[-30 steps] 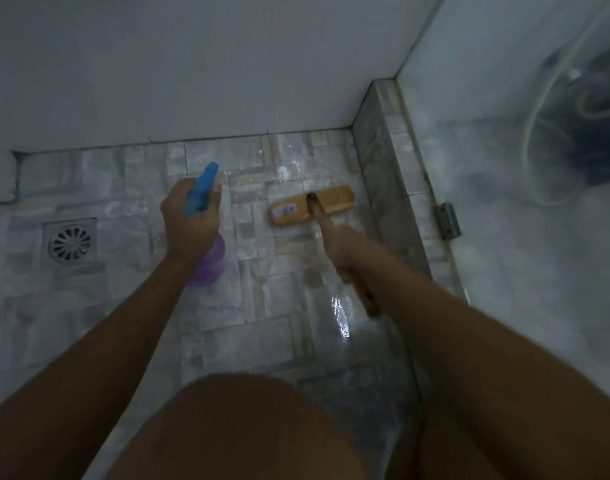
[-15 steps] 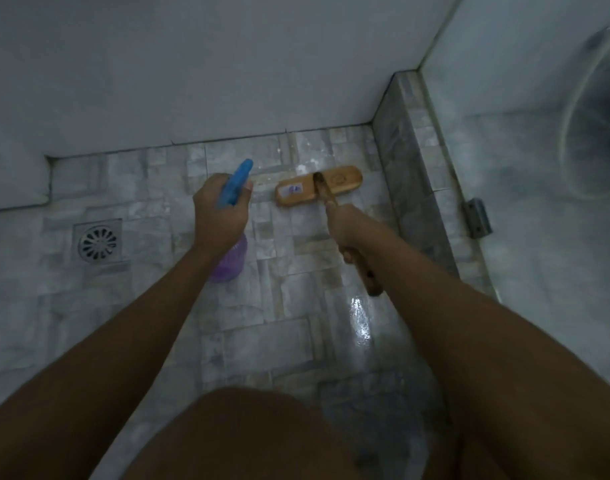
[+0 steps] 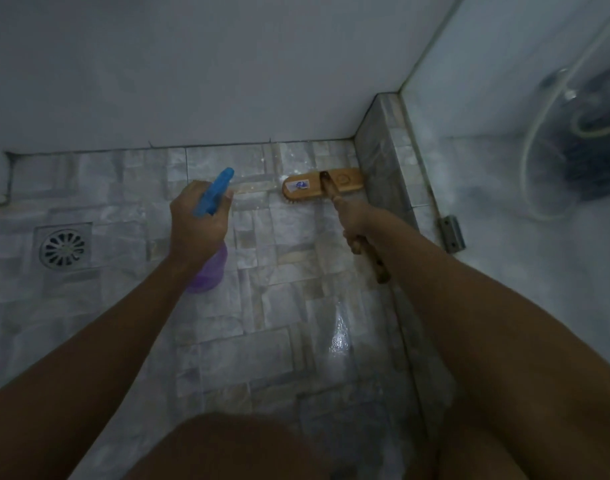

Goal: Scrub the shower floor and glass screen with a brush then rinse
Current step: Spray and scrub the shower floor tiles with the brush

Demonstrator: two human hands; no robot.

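A wooden scrub brush (image 3: 322, 183) with a long handle rests bristles-down on the wet grey tiled shower floor (image 3: 262, 341), in the far right corner against the tiled kerb. My right hand (image 3: 357, 226) grips its handle. My left hand (image 3: 198, 223) holds a purple spray bottle (image 3: 210, 271) with a blue trigger head, its nozzle aimed at the tiles left of the brush. The glass screen (image 3: 504, 306) rises along the right side.
A round metal drain (image 3: 63, 247) sits in the floor at the left. A white wall (image 3: 192, 81) closes the far side. The tiled kerb (image 3: 393, 161) carries a metal hinge (image 3: 452, 233). A shower hose shows behind the glass. My knees fill the bottom edge.
The brush has slid right and farther away, ending against the kerb in the corner. My left hand with the spray bottle stays about level, nozzle still forward.
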